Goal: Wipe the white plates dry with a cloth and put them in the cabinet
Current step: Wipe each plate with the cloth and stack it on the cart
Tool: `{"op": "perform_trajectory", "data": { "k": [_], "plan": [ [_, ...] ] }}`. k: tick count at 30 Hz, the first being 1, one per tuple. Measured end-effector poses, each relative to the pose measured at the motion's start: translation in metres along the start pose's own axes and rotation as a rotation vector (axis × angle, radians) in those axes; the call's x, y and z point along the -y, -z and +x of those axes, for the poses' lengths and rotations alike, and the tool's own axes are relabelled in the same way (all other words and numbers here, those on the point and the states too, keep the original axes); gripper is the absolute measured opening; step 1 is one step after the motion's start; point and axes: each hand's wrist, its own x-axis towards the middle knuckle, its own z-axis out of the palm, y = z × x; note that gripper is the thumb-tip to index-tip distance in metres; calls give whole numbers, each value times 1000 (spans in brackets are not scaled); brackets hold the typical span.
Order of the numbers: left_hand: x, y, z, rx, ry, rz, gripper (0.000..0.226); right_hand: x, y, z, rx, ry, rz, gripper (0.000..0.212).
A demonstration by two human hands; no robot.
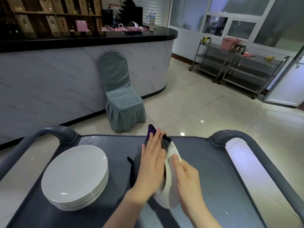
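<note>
A white plate [170,186] stands on edge between my two hands above the grey cart top [213,170]. My left hand [152,162] lies flat with straight fingers against a dark cloth [152,131] pressed to the plate's left face. My right hand [184,176] rests with nearly straight fingers on the plate's right face and steadies it. A stack of several white plates [74,176] sits on the cart's left side. The cloth's lower part hangs down behind my left hand.
The cart has raised grey handles at far left [54,131] and far right [243,137]. Beyond it stand a teal covered chair [121,96], a marble-fronted counter [49,79] and steel trolleys [238,69] at the back right. Tiled floor lies between.
</note>
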Motion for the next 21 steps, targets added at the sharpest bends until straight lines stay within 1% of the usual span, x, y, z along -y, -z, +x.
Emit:
{"op": "perform_trajectory", "data": {
  "k": [1,2,4,6,8,10,12,14,16,17,21],
  "plan": [
    [0,3,4,-3,46,-39,51,-2,0,-3,-1,6,-19,39],
    [-1,3,2,-2,51,-56,52,-3,0,-4,-1,14,-31,40],
    [-3,-2,-10,24,-44,5,49,1,2,0,-24,13,6,38],
    [-2,-12,-28,91,-165,154,47,5,6,9,-61,-14,96,35],
    [0,-19,-35,138,-206,252,53,8,9,15,-68,-33,113,32],
    [1,-18,-25,135,-210,275,53,6,12,16,-49,-39,119,30],
    [2,-12,-8,112,-177,208,48,3,16,14,-26,-60,110,31],
    [9,-3,11,67,-56,45,45,2,20,12,-5,-92,91,35],
    [22,6,18,33,77,-120,46,4,27,12,-38,-121,98,35],
    [28,10,14,31,116,-165,48,6,33,13,-66,-138,119,34],
    [46,3,-20,13,133,-237,53,12,56,23,-77,-153,171,49]
  ]
}}
